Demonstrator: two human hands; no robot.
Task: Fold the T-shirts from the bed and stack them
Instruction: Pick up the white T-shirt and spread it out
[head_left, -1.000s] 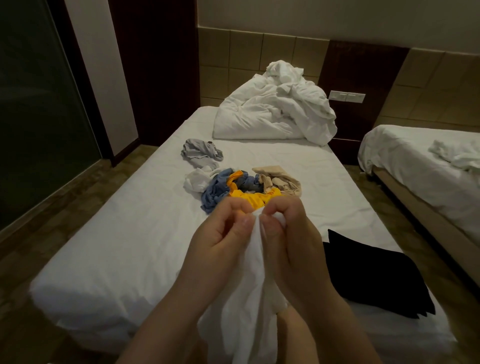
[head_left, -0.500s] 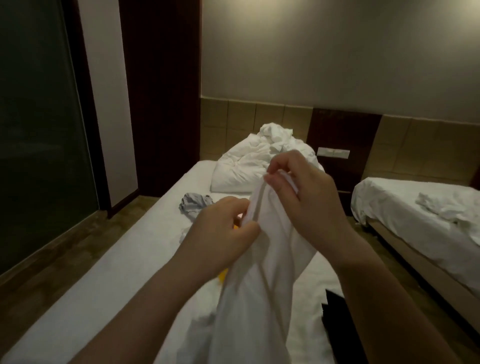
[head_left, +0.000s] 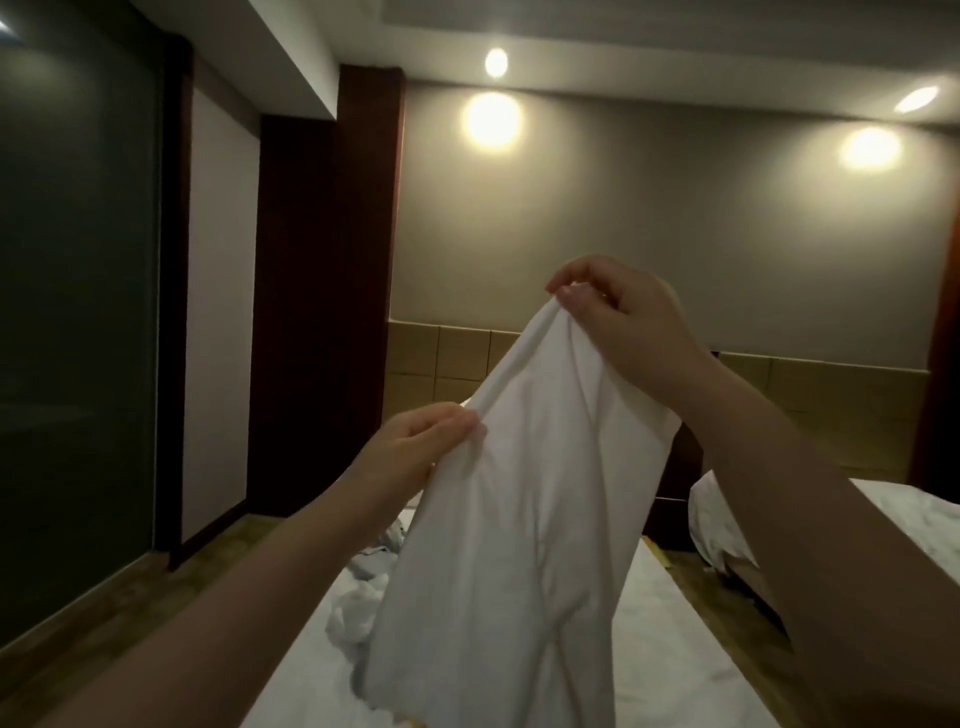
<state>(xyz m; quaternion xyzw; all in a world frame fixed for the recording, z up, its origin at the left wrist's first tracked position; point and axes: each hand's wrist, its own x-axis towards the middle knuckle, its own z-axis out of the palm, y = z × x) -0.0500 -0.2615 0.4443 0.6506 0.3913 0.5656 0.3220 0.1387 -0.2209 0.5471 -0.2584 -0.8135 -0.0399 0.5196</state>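
The white T-shirt (head_left: 519, 519) hangs above the bed (head_left: 675, 649), its top edge pinched by the fingers of the left hand (head_left: 415, 449) and right hand (head_left: 628, 332); so slight a pinch may slip, dropping it crumpled.

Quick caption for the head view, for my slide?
Left hand and higher right hand pinch the edge of a white T-shirt, held up over the bed.
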